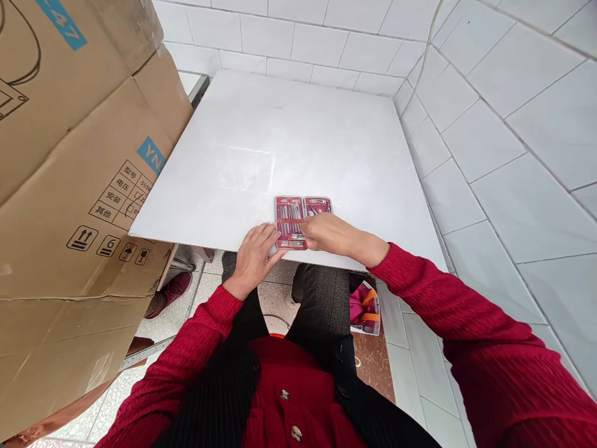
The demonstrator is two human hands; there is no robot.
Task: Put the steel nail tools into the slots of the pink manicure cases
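Observation:
An opened manicure case (290, 219) with a red lining lies at the near edge of the white tabletop. Several slim metal tools are set in its left half under a red band, and nail clippers (293, 244) lie along its lower end. My left hand (255, 256) lies at the case's lower left corner, its fingers stretched out and the fingertips and thumb touching the edge. Over the right half is my right hand (333, 235), with fingers bent and pressed together by the middle of the case. Whatever they pinch is hidden, as is much of that half.
Large cardboard boxes (88, 186) stand along the left side of the white tabletop (326, 143). Tiled walls (504, 137) border its back and right. Below the front edge, my legs and a bin (366, 308) with pink and orange items show. A shoe (173, 294) is at lower left.

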